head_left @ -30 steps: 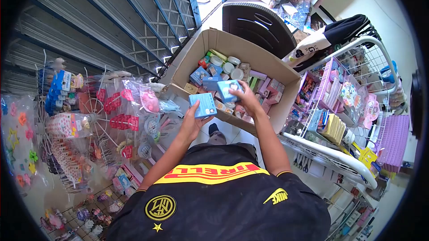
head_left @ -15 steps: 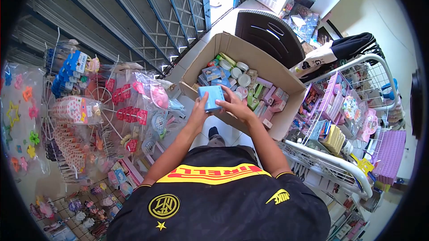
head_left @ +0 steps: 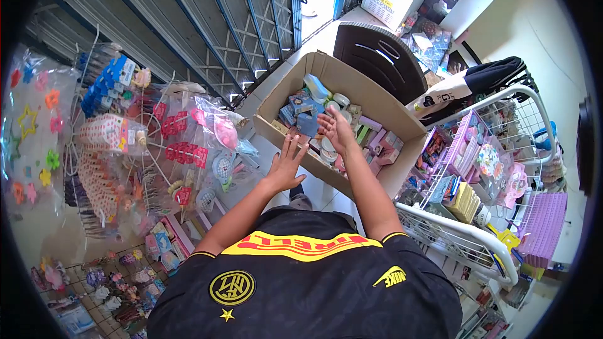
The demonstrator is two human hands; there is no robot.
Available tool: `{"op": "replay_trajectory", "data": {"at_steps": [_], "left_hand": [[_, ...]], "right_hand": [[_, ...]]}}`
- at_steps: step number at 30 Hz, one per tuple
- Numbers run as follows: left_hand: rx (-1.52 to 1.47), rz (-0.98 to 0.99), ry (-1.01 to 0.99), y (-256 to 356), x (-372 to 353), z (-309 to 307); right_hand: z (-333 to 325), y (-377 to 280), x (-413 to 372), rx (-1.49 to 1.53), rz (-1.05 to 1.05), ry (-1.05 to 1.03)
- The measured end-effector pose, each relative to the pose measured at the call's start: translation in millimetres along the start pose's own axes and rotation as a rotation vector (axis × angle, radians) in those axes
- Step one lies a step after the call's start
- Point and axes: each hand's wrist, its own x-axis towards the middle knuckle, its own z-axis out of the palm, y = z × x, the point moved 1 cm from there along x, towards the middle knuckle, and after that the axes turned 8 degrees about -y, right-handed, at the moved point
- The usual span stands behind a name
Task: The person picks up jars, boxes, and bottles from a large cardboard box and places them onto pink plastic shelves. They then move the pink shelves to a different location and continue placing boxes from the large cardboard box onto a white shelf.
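Observation:
A large cardboard box (head_left: pixel 383 111) stands in front of me, filled with small packaged goods. Inside it, toward the far left wall, a light blue box (head_left: pixel 318 88) shows above blue packs (head_left: pixel 306 118) and white round tubs (head_left: pixel 340 101). My left hand (head_left: pixel 287 166) is at the carton's near left edge, empty, fingers spread. Over the goods, my right hand (head_left: pixel 338 130) is open with its palm turned inward and nothing in it. Pink and green cartons (head_left: pixel 380 144) lie to the right of that hand.
Bagged hair accessories hang on a rack (head_left: pixel 144 131) at left. A dark plastic chair (head_left: pixel 379 59) stands behind the carton. To the right is a white wire cart (head_left: pixel 502 270) loaded with goods, including a lilac basket (head_left: pixel 461 141). A metal shutter (head_left: pixel 207 25) lines the back left.
Both hands have let go of the light blue box, which now shows at the carton's far left. My hands have moved apart and opened, the right one farther over the carton.

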Motion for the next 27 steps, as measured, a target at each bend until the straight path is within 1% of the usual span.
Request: {"op": "replay_trajectory", "data": {"at_steps": [1, 2, 4, 6, 7, 8, 9, 10, 11, 12, 13, 14, 15, 16, 17, 18, 19, 21, 22, 23, 24, 25, 26, 27], "left_hand": [[0.001, -0.003, 0.009, -1, 1, 1], [-0.001, 0.000, 0.015, -1, 2, 3], [-0.001, 0.000, 0.033, 0, 5, 7], [0.027, -0.041, 0.060, 3, 6, 11], [0.027, -0.046, 0.070, 7, 6, 11], [0.035, -0.093, 0.060, 11, 5, 12], [0.043, -0.141, 0.049, 16, 3, 13], [0.042, -0.149, 0.056, 20, 1, 17], [0.035, -0.150, 0.154, 21, -2, 22], [0.029, -0.151, 0.254, 24, -6, 28], [0.027, -0.163, 0.265, 30, -12, 38], [-0.051, -0.202, 0.369, 35, -21, 52], [-0.131, -0.245, 0.474, 42, -33, 69], [-0.190, -0.311, 0.451, 44, -46, 95], [-0.316, -0.375, 0.396, 46, -63, 128], [-0.443, -0.441, 0.344, 51, -83, 163], [-0.518, -0.524, 0.255, 57, -107, 198], [-0.669, -0.714, 0.054, 80, -169, 279], [-0.749, -0.816, -0.056, 98, -204, 313], [-0.878, -0.900, -0.136, 124, -238, 326], [-1.027, -0.976, -0.206, 156, -270, 341], [-1.390, -0.969, -0.167, 180, -303, 374], [-1.750, -0.916, -0.095, 201, -333, 411], [-1.802, -0.945, 0.000, 222, -356, 434]], "right_hand": [[2, 1, -9, -0.144, 0.015, -0.074], [0, 5, -20, -0.225, 0.015, -0.093], [-6, 10, -53, -0.286, 0.021, -0.105], [-16, 19, -89, -0.349, 0.028, -0.118], [-23, 24, -108, -0.577, -0.058, -0.109], [-28, 28, -127, -0.803, -0.146, -0.098], [-35, 32, -146, -0.808, -0.145, -0.108], [-34, 32, -168, -1.060, -0.328, -0.162], [-34, 31, -188, -1.308, -0.519, -0.220], [-36, 30, -204, -1.312, -0.522, -0.234], [-38, 29, -219, -1.460, -0.585, -0.339], [-43, 30, -233, -1.605, -0.648, -0.452], [-59, 39, -242, -1.622, -0.587, -0.510], [-75, 47, -252, -1.630, -0.436, -0.558], [-98, 57, -261, -1.633, -0.283, -0.610], [-129, 71, -265, -1.622, -0.069, -0.633], [-165, 87, -266, -1.607, 0.144, -0.658], [-238, 116, -267, -1.726, 0.366, -0.815], [-262, 124, -275, -1.723, 0.524, -0.739], [-285, 132, -284, -1.728, 0.682, -0.661], [-316, 144, -288, -1.758, 0.692, -0.658], [-351, 153, -290, -1.802, 0.704, -0.663], [-382, 157, -291, -1.816, 0.753, -0.730], [-402, 159, -289, -1.827, 0.796, -0.796]]}}
